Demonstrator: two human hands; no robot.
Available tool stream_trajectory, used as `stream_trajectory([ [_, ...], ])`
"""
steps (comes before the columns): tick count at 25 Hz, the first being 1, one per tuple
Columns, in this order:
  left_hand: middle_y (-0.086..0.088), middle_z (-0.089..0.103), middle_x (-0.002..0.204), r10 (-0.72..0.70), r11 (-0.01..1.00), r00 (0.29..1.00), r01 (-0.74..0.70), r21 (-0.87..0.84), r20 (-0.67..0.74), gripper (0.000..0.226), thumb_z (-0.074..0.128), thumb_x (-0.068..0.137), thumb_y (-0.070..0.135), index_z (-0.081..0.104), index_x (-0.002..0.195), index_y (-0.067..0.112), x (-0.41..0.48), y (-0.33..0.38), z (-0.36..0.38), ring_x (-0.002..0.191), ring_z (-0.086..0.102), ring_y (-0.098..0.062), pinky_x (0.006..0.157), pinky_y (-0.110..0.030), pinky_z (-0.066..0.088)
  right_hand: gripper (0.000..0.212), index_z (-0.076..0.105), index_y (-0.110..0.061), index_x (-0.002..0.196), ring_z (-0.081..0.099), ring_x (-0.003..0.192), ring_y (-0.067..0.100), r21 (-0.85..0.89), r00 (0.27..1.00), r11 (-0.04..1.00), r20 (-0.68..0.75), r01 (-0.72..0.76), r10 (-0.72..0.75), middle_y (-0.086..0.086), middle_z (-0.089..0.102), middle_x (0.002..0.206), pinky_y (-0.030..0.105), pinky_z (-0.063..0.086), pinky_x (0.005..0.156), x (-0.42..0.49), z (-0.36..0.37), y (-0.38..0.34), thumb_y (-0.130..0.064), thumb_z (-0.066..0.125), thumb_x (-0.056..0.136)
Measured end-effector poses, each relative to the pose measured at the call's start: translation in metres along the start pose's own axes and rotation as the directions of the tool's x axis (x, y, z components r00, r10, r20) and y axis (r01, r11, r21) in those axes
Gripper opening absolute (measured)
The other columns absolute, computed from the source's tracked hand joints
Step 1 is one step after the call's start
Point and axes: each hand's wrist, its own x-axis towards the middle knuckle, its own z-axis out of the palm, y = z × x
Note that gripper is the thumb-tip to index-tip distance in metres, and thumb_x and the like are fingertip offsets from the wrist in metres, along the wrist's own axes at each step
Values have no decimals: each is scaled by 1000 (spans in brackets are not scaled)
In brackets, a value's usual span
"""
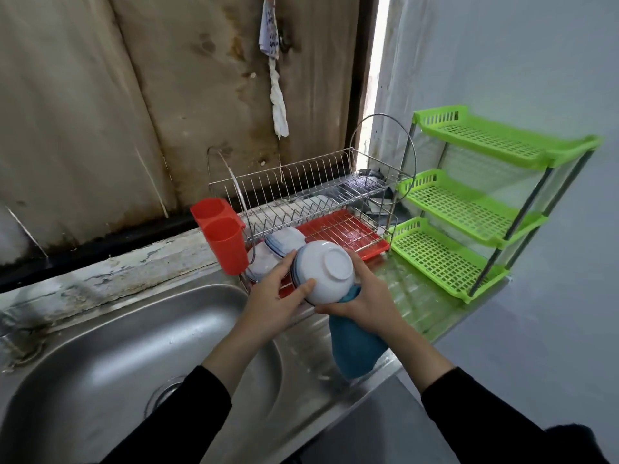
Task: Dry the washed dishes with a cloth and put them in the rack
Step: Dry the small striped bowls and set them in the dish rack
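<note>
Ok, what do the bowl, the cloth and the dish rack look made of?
The bowl: glossy white with a raised foot ring, likely glazed ceramic, though melamine is possible. The cloth: teal, soft and matte, hanging in limp folds, probably microfibre or cotton. The dish rack: thin bright wire, chromed or stainless steel, over a red plastic-looking drip tray.

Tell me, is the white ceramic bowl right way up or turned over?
Turned over, tilted: the white ceramic bowl shows its round foot ring to the camera, rim toward the left hand.
</note>
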Motion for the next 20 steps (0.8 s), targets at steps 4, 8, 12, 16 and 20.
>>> stream_trajectory([
  [4, 5, 30, 155, -7, 967, 995, 32, 252, -100, 58, 58, 96, 27, 34, 149, 18, 46, -25, 25, 143, 22, -7, 115, -22, 16, 101, 40, -33, 141, 52, 106, 3, 23, 995, 997, 59, -79, 78, -16, 56, 121, 9, 38, 77, 53, -13, 41, -38, 93, 56],
  [8, -7, 16, 161, -88, 892, 975, 167, 419, -202, 69, 61, 93, 26, 26, 151, 11, 81, -52, 45, 149, 8, -16, 117, -25, 7, 100, 39, -28, 142, 48, 111, 8, 48, 988, 990, 93, -129, 124, -14, 50, 120, 13, 35, 78, 99, -21, 69, -32, 93, 58],
  [12, -6, 3, 163, -109, 840, 937, 265, 473, -332, 81, 63, 91, 25, 14, 154, 10, 103, -64, 52, 150, -2, -18, 119, -29, 4, 80, 49, -36, 121, 57, 106, 14, 82, 969, 974, 145, -212, 198, -14, 59, 109, 22, 43, 78, 139, -21, 90, -37, 94, 55],
  [16, -8, 7, 162, -74, 790, 913, 300, 534, -402, 90, 67, 88, 32, 10, 154, 9, 119, -72, 51, 150, 1, -21, 120, -31, 4, 69, 58, -26, 113, 60, 94, 9, 107, 941, 950, 203, -294, 269, -9, 65, 105, 21, 46, 70, 169, -13, 95, -41, 92, 56],
  [20, -13, 28, 154, -65, 725, 902, 337, 601, -427, 90, 72, 81, 44, 25, 148, 5, 129, -71, 45, 144, 20, -26, 117, -31, 12, 66, 60, -26, 109, 63, 96, 15, 139, 893, 912, 303, -386, 332, -4, 66, 107, 36, 54, 85, 187, -2, 94, -44, 91, 55],
])
